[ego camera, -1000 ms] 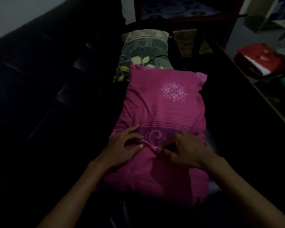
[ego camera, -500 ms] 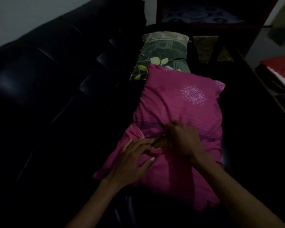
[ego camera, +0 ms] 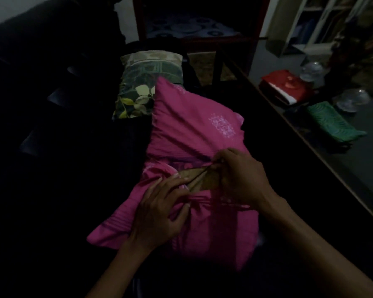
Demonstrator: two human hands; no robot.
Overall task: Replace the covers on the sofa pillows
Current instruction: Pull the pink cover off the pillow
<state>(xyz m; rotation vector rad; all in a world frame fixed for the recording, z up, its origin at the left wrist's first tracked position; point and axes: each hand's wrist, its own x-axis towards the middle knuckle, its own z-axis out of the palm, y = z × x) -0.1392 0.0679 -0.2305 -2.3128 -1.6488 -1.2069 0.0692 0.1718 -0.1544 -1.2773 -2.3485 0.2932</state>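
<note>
Right, pink cover lies lengthwise on the dark sofa, and both hands are at its opening. My left hand has its fingers bunched on the near flap; my right hand pinches the far edge, so tan inner pillow shows between. Beyond the cover's far corner sits a green pillow, touching. Open sofa lies left; the desk edge runs close along the right.

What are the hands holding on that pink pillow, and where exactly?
Both hold the pink cover at its opening: the left hand bunches the near edge, the right hand pulls the far edge, baring the tan pillow inside.
</note>
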